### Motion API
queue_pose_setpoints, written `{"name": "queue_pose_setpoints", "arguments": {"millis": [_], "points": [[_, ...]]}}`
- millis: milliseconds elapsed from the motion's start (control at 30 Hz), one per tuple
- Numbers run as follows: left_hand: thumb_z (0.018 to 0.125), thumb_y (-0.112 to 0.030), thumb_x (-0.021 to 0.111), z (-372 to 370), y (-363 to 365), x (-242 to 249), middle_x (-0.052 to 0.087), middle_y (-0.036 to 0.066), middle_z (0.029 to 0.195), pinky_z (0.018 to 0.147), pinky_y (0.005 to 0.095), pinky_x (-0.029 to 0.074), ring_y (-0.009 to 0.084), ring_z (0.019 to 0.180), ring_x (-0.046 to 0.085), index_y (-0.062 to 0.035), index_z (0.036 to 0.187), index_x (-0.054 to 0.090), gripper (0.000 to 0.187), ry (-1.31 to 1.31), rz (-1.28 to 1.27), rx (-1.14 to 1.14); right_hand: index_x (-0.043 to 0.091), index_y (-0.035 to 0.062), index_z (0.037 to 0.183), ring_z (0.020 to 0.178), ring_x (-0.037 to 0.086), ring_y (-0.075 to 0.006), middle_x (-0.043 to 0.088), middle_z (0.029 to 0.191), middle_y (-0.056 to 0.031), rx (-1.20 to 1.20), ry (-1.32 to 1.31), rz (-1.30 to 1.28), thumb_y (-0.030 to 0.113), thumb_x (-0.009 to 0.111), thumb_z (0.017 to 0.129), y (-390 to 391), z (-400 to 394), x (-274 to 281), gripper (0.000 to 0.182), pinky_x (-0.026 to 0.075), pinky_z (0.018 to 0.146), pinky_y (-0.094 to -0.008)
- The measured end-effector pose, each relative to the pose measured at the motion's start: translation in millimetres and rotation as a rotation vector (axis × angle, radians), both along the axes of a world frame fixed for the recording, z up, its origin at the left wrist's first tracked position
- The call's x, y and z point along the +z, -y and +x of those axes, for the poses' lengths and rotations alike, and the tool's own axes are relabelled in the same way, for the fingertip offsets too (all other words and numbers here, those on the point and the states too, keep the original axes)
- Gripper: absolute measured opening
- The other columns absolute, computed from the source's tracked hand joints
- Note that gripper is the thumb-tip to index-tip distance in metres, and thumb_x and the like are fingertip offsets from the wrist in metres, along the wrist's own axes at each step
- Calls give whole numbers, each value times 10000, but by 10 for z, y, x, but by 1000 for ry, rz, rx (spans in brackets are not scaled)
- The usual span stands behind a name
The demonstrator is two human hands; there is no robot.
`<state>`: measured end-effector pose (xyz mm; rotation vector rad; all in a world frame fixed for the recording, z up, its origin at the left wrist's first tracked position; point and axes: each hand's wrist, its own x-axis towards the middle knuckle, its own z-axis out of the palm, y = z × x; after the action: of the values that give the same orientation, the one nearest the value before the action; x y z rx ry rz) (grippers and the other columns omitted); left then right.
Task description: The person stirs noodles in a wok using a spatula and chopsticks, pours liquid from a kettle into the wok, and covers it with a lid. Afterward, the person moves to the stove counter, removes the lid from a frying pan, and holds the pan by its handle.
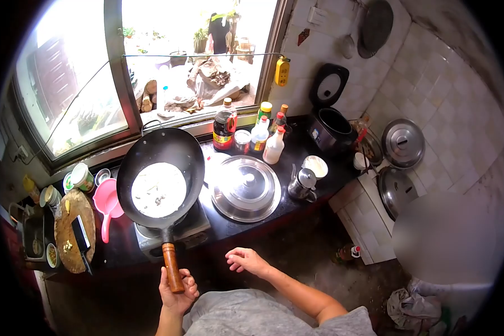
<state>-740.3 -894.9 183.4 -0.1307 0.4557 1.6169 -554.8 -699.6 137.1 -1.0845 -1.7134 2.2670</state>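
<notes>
A black wok (134,140) with a wooden handle sits over the gas stove (196,227). Inside it is a bright white patch (159,187) with small darker bits; glare hides what it is. My left hand (176,291) holds the end of the wooden handle, thumb on one side and fingers on the other. My right hand (247,262) hovers before the counter edge with fingers loosely bent and nothing in them. Nearest to it on the counter is a shiny steel lid (246,190).
A cleaver (81,234) lies on a round wooden chopping board (67,224), beside a pink ladle (107,201). Sauce bottles (274,147) line the window side. Farther right stand a steel pot (303,185), a white bowl (316,166) and an open rice cooker (331,131).
</notes>
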Motion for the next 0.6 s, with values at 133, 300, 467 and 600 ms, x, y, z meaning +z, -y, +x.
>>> {"name": "queue_pose_setpoints", "arguments": {"millis": [133,300,467,600], "points": [[897,-562,299,164,65,-128,617,136,757,599,393,482,249,614,581,-26,964,592,614,22,-85,44,583,41,1081,780,616,-123,608,937,-42,18,-17,-30,268,540,916,36,98,-115,285,507,671,-256],[859,-469,375,380,198,-307,620,164,815,634,419,483,295,687,586,-6,1010,580,528,60,-17,101,581,47,1088,778,616,-122,611,949,-47,64,16,-79,253,528,922,139,160,-347,271,504,668,-248],[841,-540,422,484,342,-406,616,159,859,702,439,465,297,743,578,5,1050,563,600,89,37,69,581,42,1101,797,618,-129,624,979,-76,109,70,-142,244,509,937,327,189,-429,270,509,675,-251],[883,-504,395,450,483,-627,634,153,856,726,437,476,304,739,591,2,1031,567,554,96,3,15,591,51,1059,746,640,-154,640,912,-65,142,164,-87,232,510,932,438,193,-550,236,526,647,-260]]}}
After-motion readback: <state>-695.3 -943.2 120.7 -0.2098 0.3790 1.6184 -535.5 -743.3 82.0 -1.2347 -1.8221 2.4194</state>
